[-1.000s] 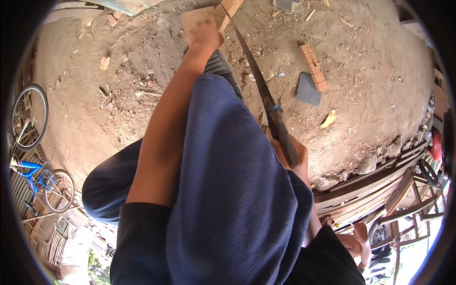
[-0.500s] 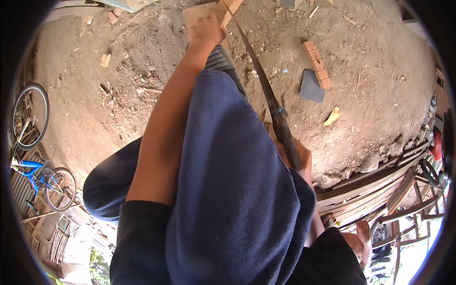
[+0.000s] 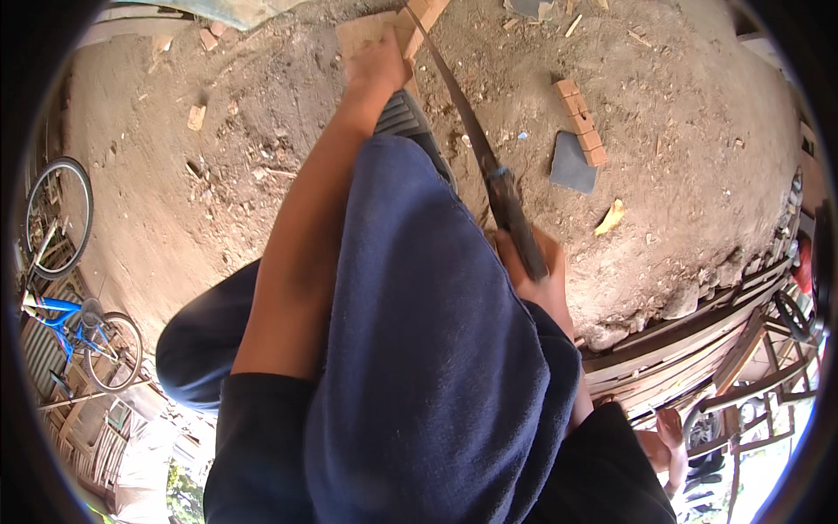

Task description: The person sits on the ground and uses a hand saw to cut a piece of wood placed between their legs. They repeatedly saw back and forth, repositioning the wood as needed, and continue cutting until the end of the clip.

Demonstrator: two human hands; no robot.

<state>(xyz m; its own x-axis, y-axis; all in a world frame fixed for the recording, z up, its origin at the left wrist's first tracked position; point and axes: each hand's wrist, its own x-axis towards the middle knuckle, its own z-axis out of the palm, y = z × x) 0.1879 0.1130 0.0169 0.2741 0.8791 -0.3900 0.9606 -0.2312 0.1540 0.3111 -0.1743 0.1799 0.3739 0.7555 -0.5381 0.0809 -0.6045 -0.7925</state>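
Note:
My left hand [image 3: 381, 66] presses down and grips a pale wooden board [image 3: 356, 33] at the top of the view. Against it lies an orange-brown wood piece [image 3: 426, 19], angled up to the right. Closed around a dark handle, my right hand [image 3: 543, 262] holds a handsaw [image 3: 471, 131] beside my right knee. Its long narrow blade runs up to the wood, and the tip crosses the orange-brown piece. The teeth are too fine to make out. Below my left hand, a dark ridged sandal or mat [image 3: 406, 118] shows beside my knee.
On the dirt floor at right lie a row of notched wood blocks [image 3: 580, 122], a grey flat sheet [image 3: 573, 164] and a yellow leaf-like scrap [image 3: 610, 217]. A blue bicycle [image 3: 63, 319] is at left. Timber planks [image 3: 663, 349] and another person's hand [image 3: 670, 428] appear at lower right.
My right hand and the saw have moved forward and slightly left, toward the wood. The left hand stays on the board.

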